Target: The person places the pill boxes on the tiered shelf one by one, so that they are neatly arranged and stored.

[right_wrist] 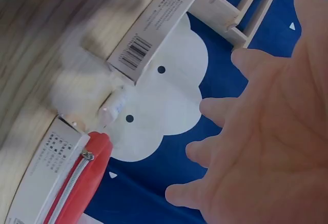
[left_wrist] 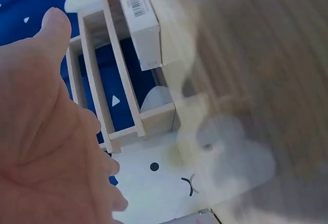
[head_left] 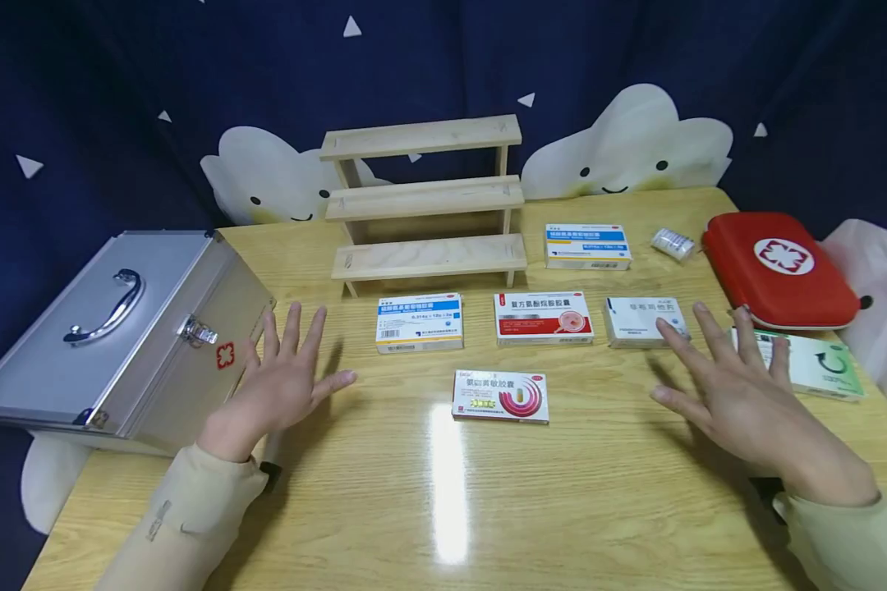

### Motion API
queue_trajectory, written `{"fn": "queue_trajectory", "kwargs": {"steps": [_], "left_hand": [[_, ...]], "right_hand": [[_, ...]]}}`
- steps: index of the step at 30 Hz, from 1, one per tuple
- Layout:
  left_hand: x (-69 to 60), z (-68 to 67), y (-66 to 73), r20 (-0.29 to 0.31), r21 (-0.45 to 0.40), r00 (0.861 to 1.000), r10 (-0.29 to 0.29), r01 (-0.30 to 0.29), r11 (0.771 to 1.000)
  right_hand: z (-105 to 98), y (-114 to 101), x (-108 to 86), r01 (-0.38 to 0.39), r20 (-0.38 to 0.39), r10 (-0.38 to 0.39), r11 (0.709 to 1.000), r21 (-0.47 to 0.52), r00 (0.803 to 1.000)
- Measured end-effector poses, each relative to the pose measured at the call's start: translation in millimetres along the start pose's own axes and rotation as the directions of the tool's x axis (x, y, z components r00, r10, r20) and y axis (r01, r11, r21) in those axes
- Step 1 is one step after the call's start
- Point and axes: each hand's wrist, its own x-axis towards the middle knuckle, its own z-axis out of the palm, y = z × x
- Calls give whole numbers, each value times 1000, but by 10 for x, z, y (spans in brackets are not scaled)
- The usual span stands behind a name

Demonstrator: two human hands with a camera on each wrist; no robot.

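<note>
My left hand [head_left: 277, 384] hovers over the table with its fingers spread, between the silver case and the medicine boxes, holding nothing. My right hand [head_left: 746, 402], also spread and holding nothing, is above the table at the right. Nearest its fingertips are a white medicine box [head_left: 645, 321] and a green-and-white box [head_left: 813, 363], partly hidden behind the fingers. Between the hands lie a white box with a pink ring design [head_left: 499, 396], a red-and-white box [head_left: 544, 318] and a blue-and-white box [head_left: 419, 322]. In the wrist views both palms [left_wrist: 46, 137] [right_wrist: 261, 137] show bare.
A three-step wooden rack [head_left: 429, 256] stands at the back. Right of it are another blue-and-white box [head_left: 587, 246], a small clear-wrapped roll [head_left: 673, 244] and a red zip case [head_left: 783, 283] with a white emblem. The silver case [head_left: 118, 328] with a handle occupies the left side.
</note>
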Motion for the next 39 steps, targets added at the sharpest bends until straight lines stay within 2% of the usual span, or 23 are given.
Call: {"fn": "queue_trajectory", "kwargs": {"steps": [2,4,5,7,8,11,13,15,18,19,21,24,27,32,37,39], "left_hand": [[71,-11,-37,-9,-31,1000,20,-21,999],[184,-41,-86,-27,-108,999,48,-50,993],[254,-63,-114,-40,-162,998,57,-63,985],[396,-129,-151,-61,-290,997,40,-56,956],[475,-163,-167,-73,-365,997,19,-45,930],[706,-247,-205,-97,-574,991,-91,19,819],[845,-274,-234,-90,-684,981,-172,65,727],[967,-268,-273,-71,-764,969,-236,99,638],[1095,-233,-319,-24,-835,950,-313,153,529],[1125,-217,-329,-12,-848,944,-331,166,503],[1169,-191,-343,6,-866,935,-355,183,466],[1216,-158,-347,16,-877,933,-360,186,442],[1250,-124,-345,23,-884,937,-347,181,430],[1297,-68,-362,30,-890,947,-321,172,423],[1334,-55,-348,33,-903,948,-316,164,397],[1339,-57,-339,32,-905,948,-316,162,394]], "right_hand": [[-12,-29,3,11,-4,-11,1000,3,1000],[-28,-74,13,35,-9,-35,999,7,999],[-37,-104,20,55,-15,-55,998,11,998],[-54,-181,46,103,-29,-103,995,13,994],[-61,-225,64,142,-43,-141,990,11,989],[-42,-378,147,284,-117,-282,959,-3,952],[-7,-489,208,352,-152,-350,936,-18,924],[43,-599,265,393,-170,-391,919,-22,905],[100,-753,340,396,-155,-393,918,-7,907],[114,-798,365,399,-153,-395,917,-2,906],[139,-876,413,406,-152,-401,914,2,903],[167,-979,461,414,-139,-409,910,15,902],[204,-1057,481,415,-103,-409,909,38,907],[250,-1122,478,389,-41,-387,919,64,921],[267,-1139,494,385,-19,-385,922,38,923],[274,-1152,508,389,-13,-388,921,25,921]]}}
